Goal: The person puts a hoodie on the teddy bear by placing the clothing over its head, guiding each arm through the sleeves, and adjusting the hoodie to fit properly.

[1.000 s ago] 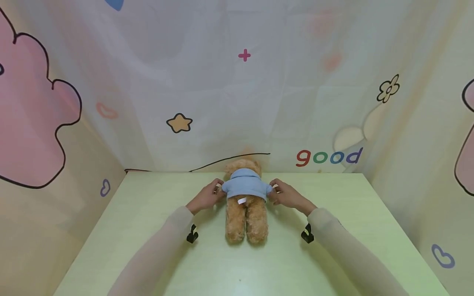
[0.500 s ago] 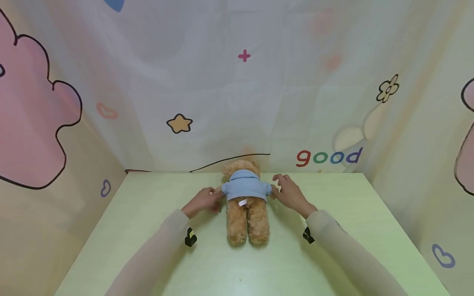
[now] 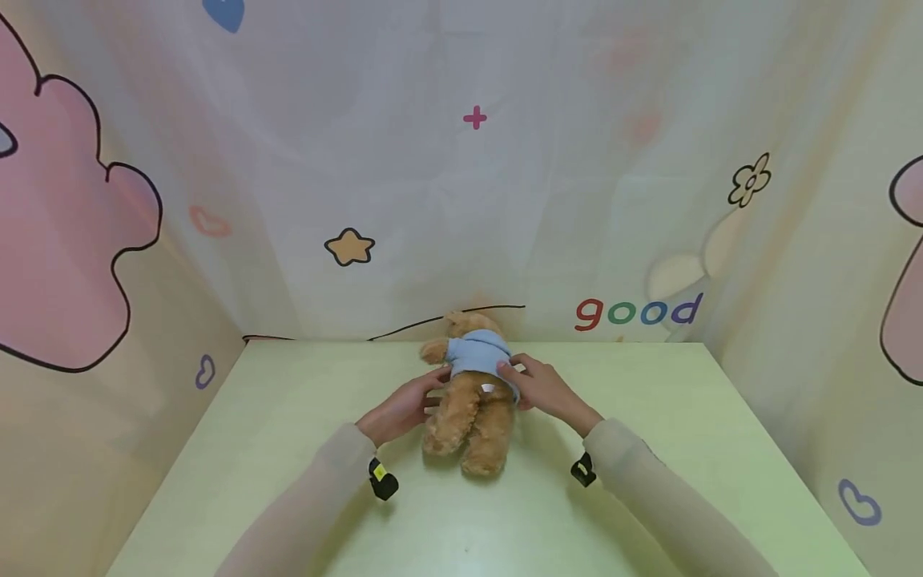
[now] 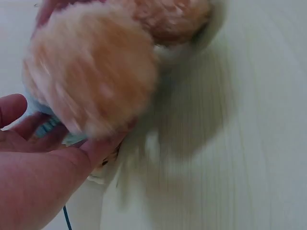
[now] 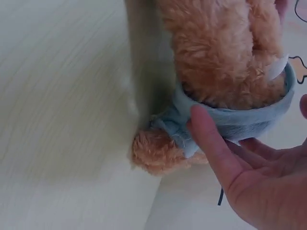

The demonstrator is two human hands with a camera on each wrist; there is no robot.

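A brown plush teddy bear (image 3: pixel 479 357) in a light blue shirt is at the table's back edge, its back towards the head camera. Its body is turned to one side, with one arm sticking out left and the legs slanting towards the front. My left hand (image 3: pixel 404 407) holds its left side, fingers at the shirt hem and by the leg. With the thumb on the back of the shirt, my right hand (image 3: pixel 544 389) grips the right side; other fingers go partly out of sight beneath. In the left wrist view, a blurred furry leg (image 4: pixel 91 67) covers part of the left hand. The bear's face is hidden.
The pale table (image 3: pixel 461 521) runs back to a printed cloth wall (image 3: pixel 404 160), which the bear's head is close to. More cloth hangs on the left and right sides. A black wrist device (image 3: pixel 382 479) sits under the left cuff, another (image 3: pixel 583 470) under the right.
Both hands have moved from the bear's arms to the sides of its body. The bear has rolled from lying flat, its legs swinging left. The head view has shifted slightly.
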